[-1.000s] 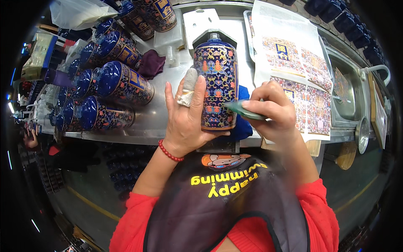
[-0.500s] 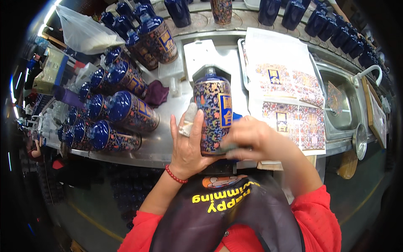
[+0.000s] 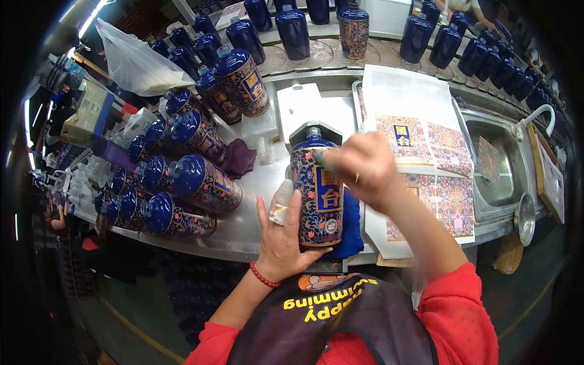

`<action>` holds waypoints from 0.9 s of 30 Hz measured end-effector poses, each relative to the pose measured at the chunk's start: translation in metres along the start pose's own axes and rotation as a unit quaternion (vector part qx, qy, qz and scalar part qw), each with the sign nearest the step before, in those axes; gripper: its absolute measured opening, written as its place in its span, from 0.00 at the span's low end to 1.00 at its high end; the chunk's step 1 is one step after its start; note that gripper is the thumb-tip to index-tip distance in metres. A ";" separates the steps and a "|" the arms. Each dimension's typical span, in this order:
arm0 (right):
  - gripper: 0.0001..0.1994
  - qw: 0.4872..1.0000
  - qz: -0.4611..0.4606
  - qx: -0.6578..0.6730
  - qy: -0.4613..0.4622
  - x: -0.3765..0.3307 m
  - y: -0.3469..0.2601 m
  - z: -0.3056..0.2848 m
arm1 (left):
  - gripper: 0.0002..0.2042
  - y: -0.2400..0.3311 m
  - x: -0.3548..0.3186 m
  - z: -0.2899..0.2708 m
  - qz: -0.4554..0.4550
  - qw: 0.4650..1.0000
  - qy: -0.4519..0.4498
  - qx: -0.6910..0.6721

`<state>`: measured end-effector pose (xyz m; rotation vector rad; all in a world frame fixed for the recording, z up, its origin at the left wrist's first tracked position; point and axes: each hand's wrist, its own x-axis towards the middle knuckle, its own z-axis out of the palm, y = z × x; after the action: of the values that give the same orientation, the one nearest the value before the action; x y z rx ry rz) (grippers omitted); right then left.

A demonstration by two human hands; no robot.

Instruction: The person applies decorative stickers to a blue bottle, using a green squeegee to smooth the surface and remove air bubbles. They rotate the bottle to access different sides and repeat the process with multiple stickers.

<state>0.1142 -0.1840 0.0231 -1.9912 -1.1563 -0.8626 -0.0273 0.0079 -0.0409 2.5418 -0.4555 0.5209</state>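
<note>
A dark blue bottle wrapped in a multicoloured floral decal leans in front of me, its neck against a grey metal rest. My left hand steadies it along the left side, with the thumb near its base; a pale covering wraps one or more of the fingers. Over the bottle's upper right edge is my right hand, closed and blurred by motion. Something greenish shows at its fingertips, too smeared to name. Low on the bottle sits a small round sticker. Under its right side lies a blue cloth.
Several decorated bottles crowd the left, beside a purple cloth. Printed decal sheets lie on the right, next to a metal sink with a tap. Plain blue bottles stand on the conveyor behind.
My right hand has moved up from the bottle's lower right to its upper part, uncovering the round sticker. My left hand still holds the bottle. The view has shifted slightly.
</note>
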 end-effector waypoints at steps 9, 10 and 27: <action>0.09 0.973 0.208 0.102 -0.007 -0.007 0.009 -0.001 | 0.60 -0.022 -0.010 0.011 0.006 0.999 -0.026 -0.032; 0.10 0.943 0.253 0.214 -0.016 -0.017 0.008 -0.002 | 0.59 -0.023 -0.013 0.012 0.002 0.997 -0.020 -0.077; 0.11 0.781 0.480 0.400 0.004 -0.072 -0.009 0.001 | 0.58 -0.001 0.004 0.001 -0.007 1.000 -0.007 -0.002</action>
<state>0.0782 -0.2123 -0.0327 -1.4841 -0.2435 0.1701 -0.0235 0.0074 -0.0404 2.5450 -0.4427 0.4960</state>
